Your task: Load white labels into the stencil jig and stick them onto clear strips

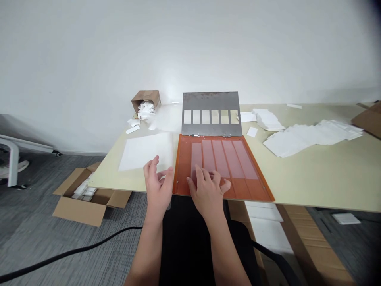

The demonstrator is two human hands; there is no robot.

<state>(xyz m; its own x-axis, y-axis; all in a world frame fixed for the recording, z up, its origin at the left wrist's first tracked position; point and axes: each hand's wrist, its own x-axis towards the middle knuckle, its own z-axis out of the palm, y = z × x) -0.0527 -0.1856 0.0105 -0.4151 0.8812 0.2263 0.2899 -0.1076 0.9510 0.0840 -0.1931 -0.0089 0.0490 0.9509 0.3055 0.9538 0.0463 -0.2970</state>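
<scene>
Left grip [157,183] open and empty, raised just beside a white sheet [145,151] on the tabletop [297,186]. Right grip [207,194] open, holding nothing, its fingers [200,174] resting on the near ends of pink strips [222,159] in an orange tray [184,167], hinged at far to a steel plate with six windows [210,103].

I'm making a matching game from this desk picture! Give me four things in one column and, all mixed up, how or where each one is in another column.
Things:
1. right hand
2. brown paper bag
3. cardboard box
4. grey metal plate

How or where:
A. on the floor, flaps open
B. has six windows
C. resting on pink strips
D. tipped over, spilling white pieces

Pairs: 1-C, 2-D, 3-A, 4-B
</scene>
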